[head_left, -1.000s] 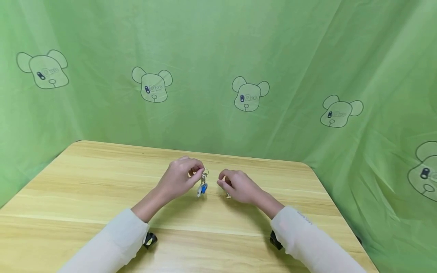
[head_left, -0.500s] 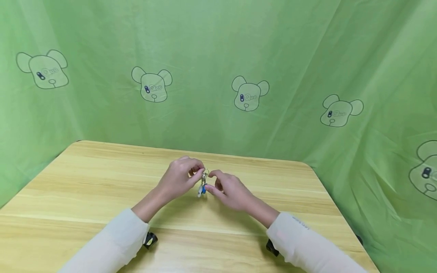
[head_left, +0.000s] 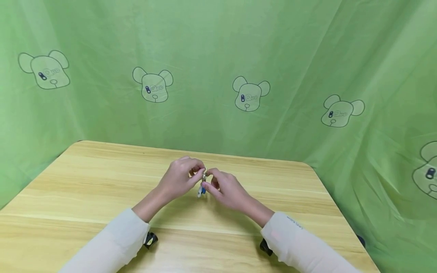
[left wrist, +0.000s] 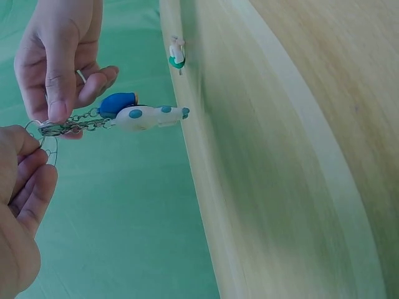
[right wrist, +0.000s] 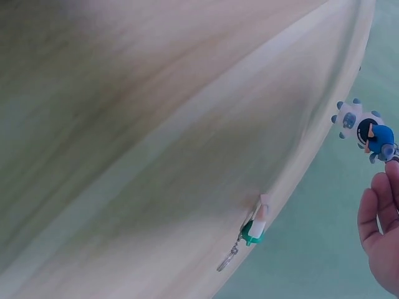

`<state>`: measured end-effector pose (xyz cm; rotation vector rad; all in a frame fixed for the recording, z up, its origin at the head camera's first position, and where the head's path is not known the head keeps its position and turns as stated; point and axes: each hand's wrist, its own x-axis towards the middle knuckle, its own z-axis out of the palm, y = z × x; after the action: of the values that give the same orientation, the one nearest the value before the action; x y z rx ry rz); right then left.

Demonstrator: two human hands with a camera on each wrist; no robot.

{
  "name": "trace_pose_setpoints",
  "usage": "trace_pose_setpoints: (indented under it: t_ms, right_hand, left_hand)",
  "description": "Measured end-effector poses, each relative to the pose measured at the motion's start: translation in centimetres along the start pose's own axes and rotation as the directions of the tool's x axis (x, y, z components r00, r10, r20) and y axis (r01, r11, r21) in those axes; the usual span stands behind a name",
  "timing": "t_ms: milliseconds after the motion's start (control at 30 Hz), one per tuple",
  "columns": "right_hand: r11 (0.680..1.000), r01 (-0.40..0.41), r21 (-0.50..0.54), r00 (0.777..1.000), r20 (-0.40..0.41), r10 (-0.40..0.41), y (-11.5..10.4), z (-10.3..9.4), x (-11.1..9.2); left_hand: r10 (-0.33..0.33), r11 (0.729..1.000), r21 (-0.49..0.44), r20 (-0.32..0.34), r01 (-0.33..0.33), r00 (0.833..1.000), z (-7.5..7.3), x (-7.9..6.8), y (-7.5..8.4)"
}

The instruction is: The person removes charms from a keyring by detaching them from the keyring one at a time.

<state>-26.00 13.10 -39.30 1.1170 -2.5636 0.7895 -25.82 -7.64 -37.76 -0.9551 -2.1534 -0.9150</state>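
In the head view my left hand (head_left: 179, 176) pinches a thin metal ring, from which keychains hang. My right hand (head_left: 230, 189) is on the other side, its thumb and forefinger pinching the metal links at the top of the chains. The left wrist view shows a blue figure charm (left wrist: 117, 104) and a white charm with blue spots (left wrist: 146, 117) dangling side by side on their chains (left wrist: 90, 123). Lying on the tabletop apart from both hands is another keychain, with a green and white figure charm (right wrist: 254, 230); the right hand hides it in the head view.
The wood-grain table (head_left: 102, 182) spreads around both hands. Behind it and along the sides hangs a green cloth (head_left: 205, 125) printed with bear heads. A black band (head_left: 150, 240) sits under the left sleeve cuff, another (head_left: 266, 247) under the right.
My right hand has moved left from beside the hanging keychains to the ring, and its thumb and forefinger now pinch the links. The left hand stays in place, still holding the ring.
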Motion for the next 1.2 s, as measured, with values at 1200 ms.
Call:
trace_pose_setpoints:
  t_ms: [1200]
  right_hand:
    - [0.994,0.111,-0.018,0.989,-0.095,-0.112,-0.15,-0.50,-0.65]
  left_hand:
    - [-0.013,1.000,-0.022,-0.033,0.012,0.999,0.30,0.10,0.41]
